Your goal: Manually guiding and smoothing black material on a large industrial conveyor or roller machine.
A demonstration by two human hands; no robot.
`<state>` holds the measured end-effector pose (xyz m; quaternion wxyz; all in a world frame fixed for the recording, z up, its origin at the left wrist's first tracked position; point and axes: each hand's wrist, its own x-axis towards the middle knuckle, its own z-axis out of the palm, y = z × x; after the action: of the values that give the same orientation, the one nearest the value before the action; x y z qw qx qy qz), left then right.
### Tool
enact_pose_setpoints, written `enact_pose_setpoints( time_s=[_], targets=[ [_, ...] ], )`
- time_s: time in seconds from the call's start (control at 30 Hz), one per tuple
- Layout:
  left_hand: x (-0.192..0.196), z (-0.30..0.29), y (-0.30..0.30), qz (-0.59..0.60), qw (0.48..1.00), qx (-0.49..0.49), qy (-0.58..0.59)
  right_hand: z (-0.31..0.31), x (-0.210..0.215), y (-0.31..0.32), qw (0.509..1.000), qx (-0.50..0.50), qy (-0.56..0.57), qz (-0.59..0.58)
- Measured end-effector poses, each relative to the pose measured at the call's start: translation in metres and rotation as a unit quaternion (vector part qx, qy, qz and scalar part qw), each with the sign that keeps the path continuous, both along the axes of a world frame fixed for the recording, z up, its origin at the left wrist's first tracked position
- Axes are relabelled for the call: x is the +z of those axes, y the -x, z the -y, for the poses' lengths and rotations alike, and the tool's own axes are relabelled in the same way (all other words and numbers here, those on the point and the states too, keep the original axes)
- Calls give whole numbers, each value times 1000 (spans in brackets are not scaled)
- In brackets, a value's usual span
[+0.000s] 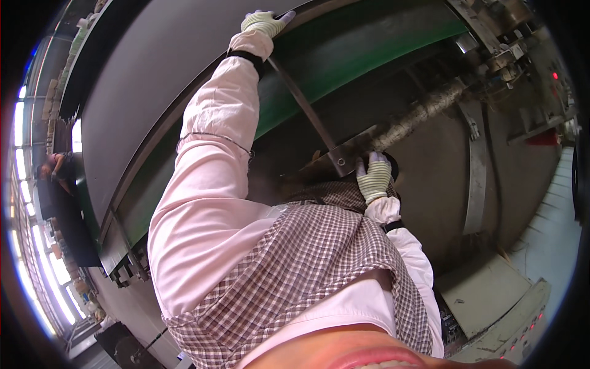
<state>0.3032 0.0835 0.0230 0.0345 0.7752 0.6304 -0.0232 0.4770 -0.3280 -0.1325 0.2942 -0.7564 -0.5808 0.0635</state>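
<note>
My left hand (pixel 265 23), in a yellow-and-white striped glove with pale fingertips, lies at the edge of a large grey sheet (pixel 160 67) on the machine. Its thumb stands apart from the fingers, and no held object shows. My right hand (pixel 375 177), gloved alike, is beside the end of a metal bar (pixel 340 161) with a bolt in it. Its fingers are stretched out and apart. Partly hidden behind that hand is a dark rounded part (pixel 392 165); whether the fingers touch it I cannot tell.
A green belt or bed (pixel 356 52) runs under the sheet's metal rail. A rough, pale-coated roller or shaft (pixel 421 114) extends to the right. An upright metal strip (pixel 476 178) and a panel with red lights (pixel 522 338) stand at right. Another person (pixel 54 167) is at far left.
</note>
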Motion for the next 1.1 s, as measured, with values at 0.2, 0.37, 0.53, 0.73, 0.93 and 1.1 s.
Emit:
enact_pose_setpoints(
  time_s=[0.2, 0.37, 0.53, 0.73, 0.93, 1.1],
  targets=[
    [36, -6, -75, 31, 989, -69, 128, -2, 2, -3, 1000, 18, 7, -10],
    [3, -26, -70, 147, 979, -106, 96, -2, 4, -2, 1000, 9, 7, -11],
    [-53, -54, 34, 179, 978, -90, -53, -1, 3, -2, 1000, 6, 12, -21],
    [-43, 21, 293, 73, 958, 277, -31, -1, -2, -1, 1000, -3, 8, -10],
    [-30, 73, 326, 21, 958, 286, -28, 1, -3, -2, 1000, -9, 10, 8],
    [-31, 60, 247, -37, 972, 221, -74, 1, -7, 0, 999, -15, -9, 46]
  ],
)
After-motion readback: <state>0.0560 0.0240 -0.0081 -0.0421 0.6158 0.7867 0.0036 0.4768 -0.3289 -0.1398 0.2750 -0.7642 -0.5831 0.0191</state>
